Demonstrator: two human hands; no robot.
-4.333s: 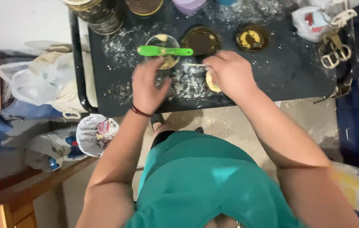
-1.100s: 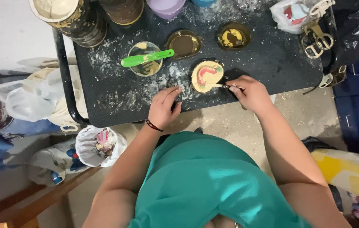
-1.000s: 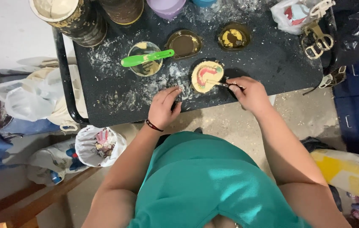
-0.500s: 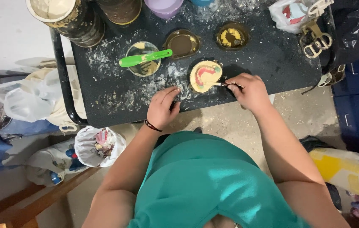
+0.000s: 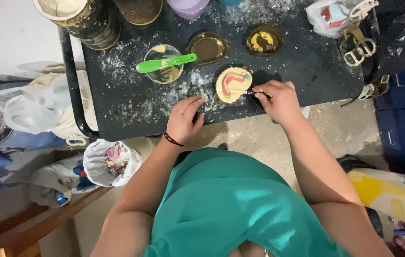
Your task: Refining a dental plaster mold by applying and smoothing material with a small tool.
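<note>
Head view | right hand (image 5: 281, 100) pinches thin metal tool (image 5: 250, 92), tip on round yellow mould (image 5: 233, 84) holding pink arch, near black table (image 5: 131, 107) front edge | left hand (image 5: 185, 119) rests flat, fingers loosely together | tool lies left-right, tip leftward | risk: unsteadied mould could slide, tool gouging pink wax.

dark speckled matt tabletop (image 5: 131, 102), rough with white powder | glossy green plastic spatula (image 5: 164, 63) | thin shiny metal tool (image 5: 249, 92) | crinkled clear plastic bag (image 5: 26, 112)
</note>
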